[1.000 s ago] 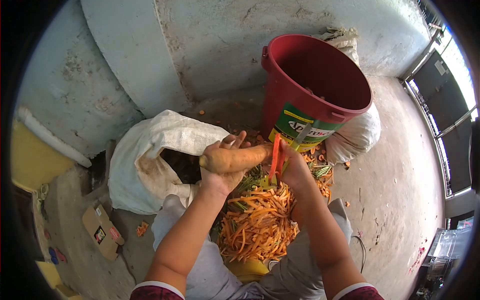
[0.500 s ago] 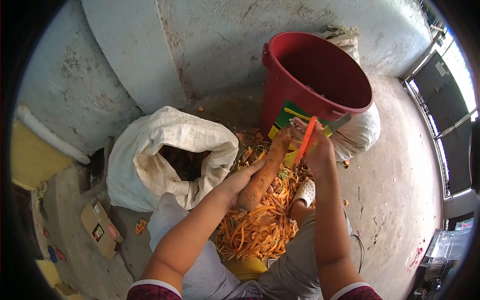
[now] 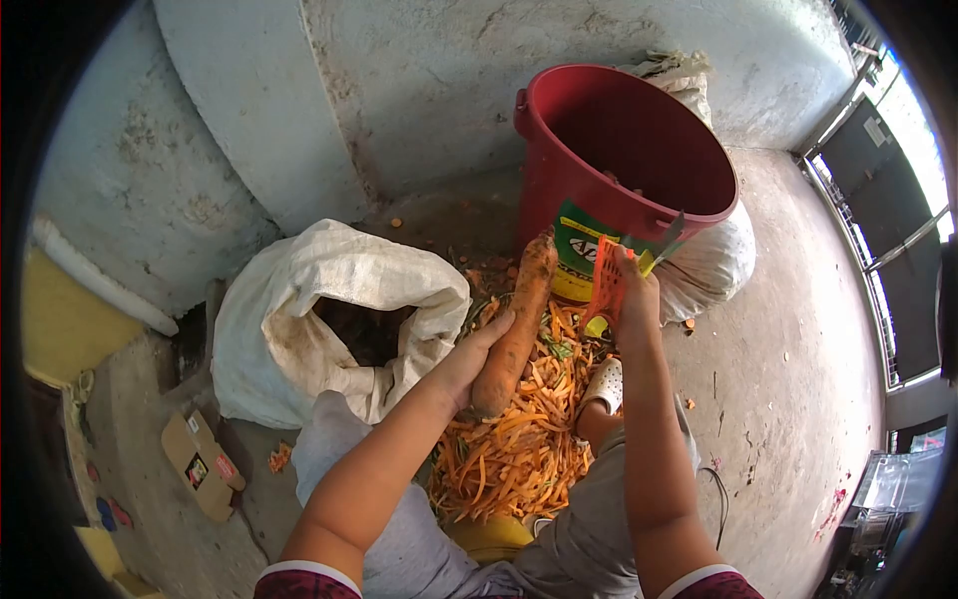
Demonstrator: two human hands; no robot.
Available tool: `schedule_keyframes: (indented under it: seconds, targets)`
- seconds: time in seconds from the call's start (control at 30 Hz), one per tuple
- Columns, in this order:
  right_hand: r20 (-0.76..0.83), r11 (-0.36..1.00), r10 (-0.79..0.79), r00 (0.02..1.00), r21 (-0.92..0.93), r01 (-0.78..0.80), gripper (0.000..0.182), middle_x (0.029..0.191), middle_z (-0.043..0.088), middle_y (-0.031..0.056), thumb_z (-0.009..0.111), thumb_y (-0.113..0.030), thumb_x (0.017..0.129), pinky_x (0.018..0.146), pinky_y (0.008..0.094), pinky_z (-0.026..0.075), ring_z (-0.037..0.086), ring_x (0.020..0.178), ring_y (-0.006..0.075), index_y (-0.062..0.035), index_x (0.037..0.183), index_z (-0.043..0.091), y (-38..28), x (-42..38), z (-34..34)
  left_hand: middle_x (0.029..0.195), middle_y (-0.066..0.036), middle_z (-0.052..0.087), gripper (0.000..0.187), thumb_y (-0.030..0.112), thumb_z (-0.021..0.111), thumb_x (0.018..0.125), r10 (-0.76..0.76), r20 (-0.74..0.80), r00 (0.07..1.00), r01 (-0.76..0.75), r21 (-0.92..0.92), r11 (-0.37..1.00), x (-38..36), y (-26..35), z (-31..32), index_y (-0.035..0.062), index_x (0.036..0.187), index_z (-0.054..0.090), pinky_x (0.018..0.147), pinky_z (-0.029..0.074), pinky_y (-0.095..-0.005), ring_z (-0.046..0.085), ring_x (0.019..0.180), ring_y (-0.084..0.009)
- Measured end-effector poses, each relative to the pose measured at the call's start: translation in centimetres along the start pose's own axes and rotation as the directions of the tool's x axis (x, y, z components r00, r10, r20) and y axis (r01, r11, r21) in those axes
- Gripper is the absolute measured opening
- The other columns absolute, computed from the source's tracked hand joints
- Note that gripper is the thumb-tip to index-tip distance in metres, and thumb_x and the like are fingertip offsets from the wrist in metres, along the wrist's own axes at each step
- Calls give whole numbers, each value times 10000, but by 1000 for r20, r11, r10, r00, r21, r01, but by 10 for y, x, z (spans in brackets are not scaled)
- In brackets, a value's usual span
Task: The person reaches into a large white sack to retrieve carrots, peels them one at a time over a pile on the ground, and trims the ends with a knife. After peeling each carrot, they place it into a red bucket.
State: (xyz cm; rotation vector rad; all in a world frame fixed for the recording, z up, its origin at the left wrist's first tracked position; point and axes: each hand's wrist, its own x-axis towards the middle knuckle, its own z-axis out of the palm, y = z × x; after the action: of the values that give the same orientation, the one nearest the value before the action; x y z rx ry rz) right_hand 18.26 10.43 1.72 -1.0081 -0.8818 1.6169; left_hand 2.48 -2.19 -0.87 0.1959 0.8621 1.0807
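Observation:
My left hand (image 3: pixel 477 357) is closed round the lower part of a large, dirt-marked carrot (image 3: pixel 527 324), which slants up and away from me. To its right, my right hand (image 3: pixel 637 299) grips an orange plastic peeler (image 3: pixel 606 280) with a perforated face, turned towards the carrot but apart from it. A knife (image 3: pixel 669 243) with a yellow handle also sticks out of the right hand, blade up and to the right. Beneath both hands lies a heap of orange carrot peelings (image 3: pixel 519 439), mixed with some green bits.
An open white woven sack (image 3: pixel 249 329) stands left of the heap. Beyond it is a tall maroon bin (image 3: pixel 559 180), with a filled white sack (image 3: pixel 723 255) behind. Flattened cardboard (image 3: pixel 203 467) lies at left. My foot wears a white clog (image 3: pixel 606 384). A wall (image 3: pixel 429 90) rises behind.
The carrot has shifted slightly left and stands more upright. The peeler has turned to show its perforated face and dropped a little, while the knife blade now points more steeply upward.

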Motion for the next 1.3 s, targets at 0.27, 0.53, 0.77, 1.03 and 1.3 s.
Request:
schedule_keyframes:
  seconds: [0.27, 0.53, 0.77, 1.03, 1.3]
  targets:
    - [414, 480, 67, 908, -811, 334, 221, 645, 563, 79, 539, -227, 814, 569, 300, 413, 491, 544, 151, -23, 885, 584, -5, -24, 6, 1015, -75, 518, 495, 229, 643, 725, 461, 200, 865, -478, 612, 630, -2, 20, -11, 6, 1115, 436, 829, 375, -267, 502, 905, -151]
    - [516, 347, 144, 845, -826, 445, 246, 738, 584, 152, 558, -223, 795, 646, 317, 420, 547, 666, 248, 0, 895, 576, -5, -30, 0, 967, -119, 556, 562, 315, 695, 652, 460, 221, 860, -405, 844, 352, -9, 28, -28, -19, 1055, 489, 814, 381, -282, 519, 909, -181]
    - [574, 385, 121, 810, -779, 495, 177, 653, 560, 170, 564, -151, 745, 579, 354, 413, 541, 604, 296, -15, 858, 569, 2, -29, -9, 998, -161, 561, 688, 362, 705, 628, 349, 201, 915, -318, 893, 319, -11, 26, -28, -43, 1123, 452, 822, 394, -289, 531, 927, -197]
    - [562, 377, 186, 806, -798, 470, 178, 613, 522, 187, 592, -136, 697, 560, 358, 397, 499, 567, 311, 30, 703, 529, 2, -31, -13, 873, -170, 599, 632, 314, 683, 640, 318, 195, 928, -260, 949, 179, -17, 25, -17, -13, 1128, 449, 763, 427, -300, 581, 823, -239]
    - [492, 323, 111, 864, -840, 437, 179, 601, 533, 195, 548, -162, 730, 558, 394, 409, 510, 573, 354, 14, 700, 551, 20, -19, -25, 789, -191, 586, 475, 233, 654, 651, 649, 288, 704, -251, 956, -151, -15, 5, -8, 30, 1047, 487, 639, 460, -359, 573, 744, -334]
